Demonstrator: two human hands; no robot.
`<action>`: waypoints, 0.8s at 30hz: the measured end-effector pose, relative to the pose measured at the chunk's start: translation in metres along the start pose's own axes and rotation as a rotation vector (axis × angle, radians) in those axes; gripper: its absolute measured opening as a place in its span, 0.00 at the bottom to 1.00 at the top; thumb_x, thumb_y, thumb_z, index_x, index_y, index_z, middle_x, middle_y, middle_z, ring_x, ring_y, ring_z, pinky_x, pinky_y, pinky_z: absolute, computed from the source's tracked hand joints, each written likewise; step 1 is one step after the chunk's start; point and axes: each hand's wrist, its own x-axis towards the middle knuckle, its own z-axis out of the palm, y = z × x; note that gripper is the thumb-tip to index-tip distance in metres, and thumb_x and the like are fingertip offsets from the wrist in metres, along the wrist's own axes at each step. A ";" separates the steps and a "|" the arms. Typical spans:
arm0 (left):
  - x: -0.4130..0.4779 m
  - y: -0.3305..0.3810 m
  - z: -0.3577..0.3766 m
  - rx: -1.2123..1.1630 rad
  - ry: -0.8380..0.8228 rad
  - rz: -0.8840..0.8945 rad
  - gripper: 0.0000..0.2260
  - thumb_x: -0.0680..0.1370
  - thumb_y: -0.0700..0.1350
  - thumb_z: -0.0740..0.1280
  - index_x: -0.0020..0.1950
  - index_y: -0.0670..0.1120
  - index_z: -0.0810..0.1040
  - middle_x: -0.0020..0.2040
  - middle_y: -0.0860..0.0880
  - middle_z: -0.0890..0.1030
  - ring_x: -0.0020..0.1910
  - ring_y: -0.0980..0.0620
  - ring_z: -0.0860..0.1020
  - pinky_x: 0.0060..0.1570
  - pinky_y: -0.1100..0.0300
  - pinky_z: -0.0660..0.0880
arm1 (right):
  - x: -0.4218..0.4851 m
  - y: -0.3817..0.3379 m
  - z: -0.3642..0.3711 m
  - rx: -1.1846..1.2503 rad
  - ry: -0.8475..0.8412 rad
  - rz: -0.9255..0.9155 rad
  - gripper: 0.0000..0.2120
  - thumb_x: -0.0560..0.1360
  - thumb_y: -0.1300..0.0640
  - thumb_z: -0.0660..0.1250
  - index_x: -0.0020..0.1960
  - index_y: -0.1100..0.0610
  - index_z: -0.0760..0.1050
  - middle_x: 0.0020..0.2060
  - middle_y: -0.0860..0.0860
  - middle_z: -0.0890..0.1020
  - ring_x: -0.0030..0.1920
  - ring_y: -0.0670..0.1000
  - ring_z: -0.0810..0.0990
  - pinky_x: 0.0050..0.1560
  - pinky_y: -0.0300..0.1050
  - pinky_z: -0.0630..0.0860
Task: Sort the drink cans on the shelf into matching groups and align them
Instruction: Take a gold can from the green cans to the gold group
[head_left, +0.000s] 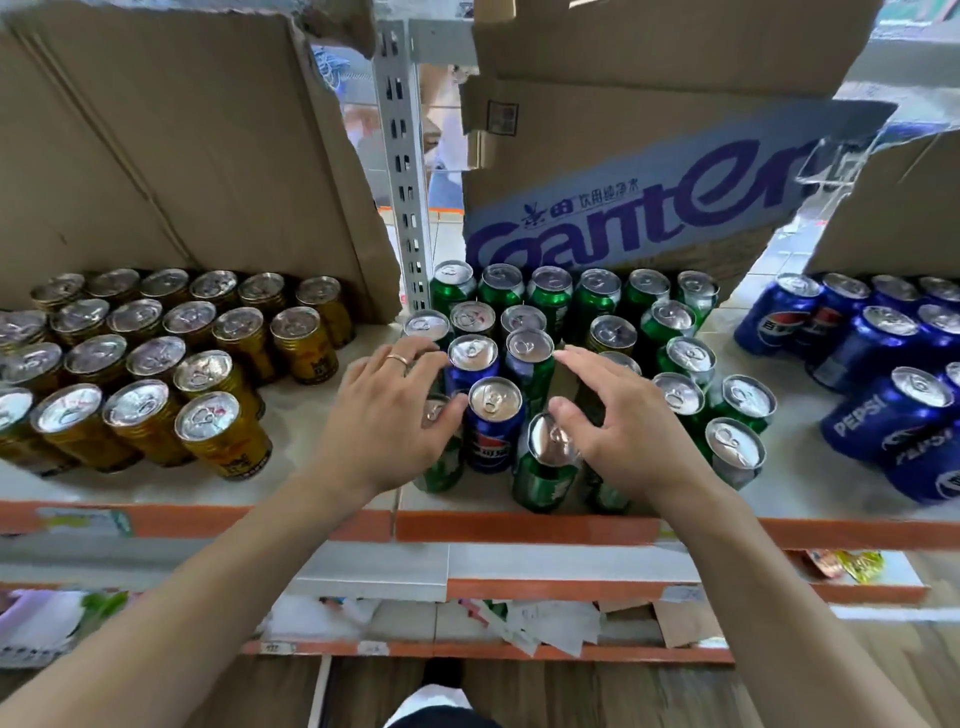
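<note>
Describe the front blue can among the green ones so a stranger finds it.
Find the green cans in front of the Ganten box. Between the left hand and right hand stands the blue Pepsi can, the nearer of two blue ones there.

The bare left forearm (208, 608) and right forearm (763, 623) reach forward from the lower corners and converge toward the middle, palms facing down. The left hand (384, 415) is spread wide, fingers gently bent and thumb stretched toward the other hand (a thin band (399, 359) sits on its ring finger). The right hand (623, 431) mirrors it close by, fingers arched and loosely fanned, thumb pointing inward, neither hand closed into a grip.
</note>
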 end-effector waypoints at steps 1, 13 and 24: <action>0.007 -0.004 0.001 0.000 -0.009 0.007 0.23 0.77 0.59 0.57 0.65 0.47 0.76 0.66 0.49 0.75 0.64 0.46 0.73 0.61 0.47 0.69 | 0.004 0.001 0.001 0.002 0.004 0.012 0.25 0.79 0.50 0.66 0.75 0.52 0.68 0.73 0.48 0.70 0.74 0.47 0.66 0.74 0.48 0.63; 0.083 -0.020 0.021 0.102 -0.326 0.208 0.31 0.76 0.58 0.66 0.77 0.56 0.62 0.74 0.54 0.69 0.76 0.49 0.59 0.73 0.44 0.49 | 0.063 0.033 -0.006 -0.568 -0.210 0.476 0.26 0.74 0.44 0.66 0.68 0.53 0.69 0.59 0.56 0.79 0.66 0.60 0.70 0.68 0.61 0.62; 0.111 -0.035 0.028 -0.041 -0.505 0.244 0.31 0.69 0.60 0.74 0.70 0.60 0.68 0.66 0.56 0.75 0.71 0.53 0.67 0.73 0.41 0.42 | 0.077 0.046 0.003 -0.605 -0.162 0.461 0.33 0.66 0.45 0.75 0.64 0.52 0.66 0.47 0.52 0.78 0.61 0.59 0.75 0.68 0.66 0.57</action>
